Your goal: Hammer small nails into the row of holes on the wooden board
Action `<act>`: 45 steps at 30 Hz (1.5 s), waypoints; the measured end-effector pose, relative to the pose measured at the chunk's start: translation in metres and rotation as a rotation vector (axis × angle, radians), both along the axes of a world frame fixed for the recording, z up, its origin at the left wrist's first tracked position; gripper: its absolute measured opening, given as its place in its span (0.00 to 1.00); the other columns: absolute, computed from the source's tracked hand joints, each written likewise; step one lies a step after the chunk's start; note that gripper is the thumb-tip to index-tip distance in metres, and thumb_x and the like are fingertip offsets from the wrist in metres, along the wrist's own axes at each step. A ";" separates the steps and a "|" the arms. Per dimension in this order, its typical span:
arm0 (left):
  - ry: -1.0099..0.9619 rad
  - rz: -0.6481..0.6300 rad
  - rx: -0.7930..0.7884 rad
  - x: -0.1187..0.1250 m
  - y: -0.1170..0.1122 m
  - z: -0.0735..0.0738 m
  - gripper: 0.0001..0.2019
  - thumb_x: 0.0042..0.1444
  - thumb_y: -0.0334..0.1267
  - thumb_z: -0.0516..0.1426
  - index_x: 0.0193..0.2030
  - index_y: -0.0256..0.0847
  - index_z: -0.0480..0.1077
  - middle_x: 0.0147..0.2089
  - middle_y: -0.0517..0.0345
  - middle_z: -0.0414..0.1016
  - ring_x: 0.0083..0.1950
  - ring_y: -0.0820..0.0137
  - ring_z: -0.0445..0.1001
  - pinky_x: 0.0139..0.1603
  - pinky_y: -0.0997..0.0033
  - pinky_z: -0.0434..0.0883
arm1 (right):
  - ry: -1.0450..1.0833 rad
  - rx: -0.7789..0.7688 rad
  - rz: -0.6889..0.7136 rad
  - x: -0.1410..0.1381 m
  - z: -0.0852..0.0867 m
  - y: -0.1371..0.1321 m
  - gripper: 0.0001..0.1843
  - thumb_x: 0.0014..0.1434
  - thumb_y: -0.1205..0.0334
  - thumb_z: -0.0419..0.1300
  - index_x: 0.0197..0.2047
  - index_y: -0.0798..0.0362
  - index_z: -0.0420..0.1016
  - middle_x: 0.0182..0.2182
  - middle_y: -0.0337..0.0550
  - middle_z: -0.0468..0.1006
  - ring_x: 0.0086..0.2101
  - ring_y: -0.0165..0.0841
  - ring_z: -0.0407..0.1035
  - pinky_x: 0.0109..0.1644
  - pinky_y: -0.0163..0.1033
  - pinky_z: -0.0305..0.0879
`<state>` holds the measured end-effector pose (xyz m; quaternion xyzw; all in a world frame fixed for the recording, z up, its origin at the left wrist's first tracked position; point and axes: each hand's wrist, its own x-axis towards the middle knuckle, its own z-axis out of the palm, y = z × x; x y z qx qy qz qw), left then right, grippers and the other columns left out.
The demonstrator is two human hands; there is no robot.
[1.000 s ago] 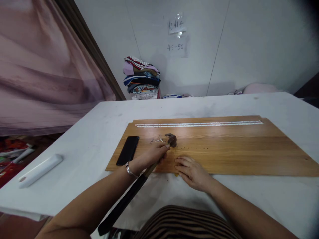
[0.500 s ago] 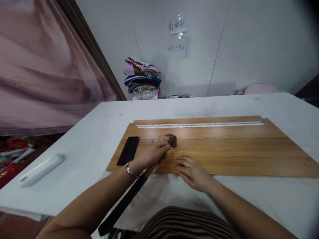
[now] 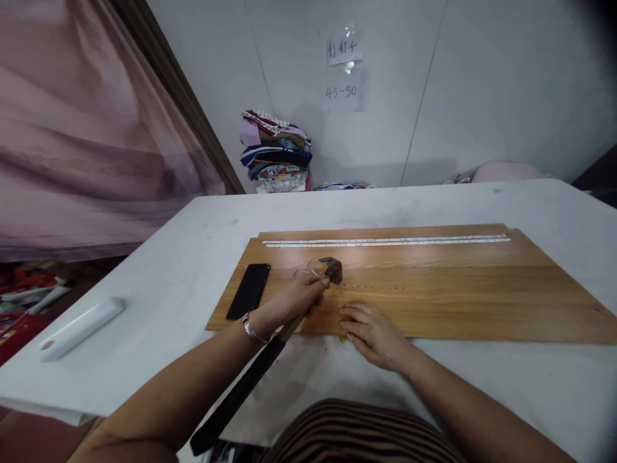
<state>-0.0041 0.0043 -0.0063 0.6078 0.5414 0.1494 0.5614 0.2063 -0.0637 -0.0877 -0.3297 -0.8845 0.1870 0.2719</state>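
Head view, left fingers [image 3: 315, 287] wrapped round the hammer [image 3: 260, 368], its head [image 3: 333, 271] just beyond them, right fingers [image 3: 357, 316] loosely spread on the board [image 3: 463, 299]

On the wall [image 3: 385, 116] facing you, the upper paper [image 3: 344, 53] reads 钉钉子, handwritten — and the lower paper [image 3: 343, 92], just beneath it, reads 45-50 — while the markings on the white strips [image 3: 385, 243] near the far edge of your wooden board [image 3: 472, 289] are too small to read
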 end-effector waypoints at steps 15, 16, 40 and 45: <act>-0.008 -0.020 0.000 0.000 -0.001 0.006 0.19 0.57 0.55 0.49 0.34 0.38 0.65 0.24 0.63 0.64 0.19 0.78 0.62 0.18 0.78 0.61 | 0.000 0.008 0.000 0.000 0.003 0.000 0.15 0.61 0.68 0.53 0.50 0.52 0.73 0.52 0.50 0.72 0.56 0.41 0.61 0.59 0.52 0.60; -0.007 -0.019 -0.003 0.000 -0.001 0.005 0.19 0.57 0.55 0.49 0.34 0.38 0.65 0.24 0.63 0.65 0.19 0.78 0.62 0.18 0.78 0.60 | 0.001 0.008 0.000 -0.001 0.002 0.000 0.15 0.61 0.68 0.53 0.49 0.52 0.73 0.52 0.50 0.72 0.56 0.41 0.61 0.59 0.52 0.60; 0.022 -0.008 -0.017 0.003 -0.003 -0.002 0.21 0.56 0.56 0.49 0.35 0.37 0.66 0.24 0.63 0.65 0.18 0.78 0.62 0.17 0.77 0.60 | -0.003 -0.011 -0.003 -0.001 0.003 0.000 0.16 0.60 0.68 0.54 0.50 0.52 0.73 0.52 0.49 0.72 0.55 0.41 0.61 0.59 0.52 0.60; 0.010 -0.004 -0.008 0.002 -0.002 0.000 0.21 0.56 0.56 0.49 0.36 0.37 0.66 0.23 0.64 0.64 0.19 0.78 0.62 0.18 0.78 0.61 | -0.007 -0.005 -0.012 -0.001 0.000 0.000 0.16 0.60 0.68 0.54 0.50 0.52 0.74 0.53 0.48 0.72 0.56 0.41 0.60 0.59 0.52 0.60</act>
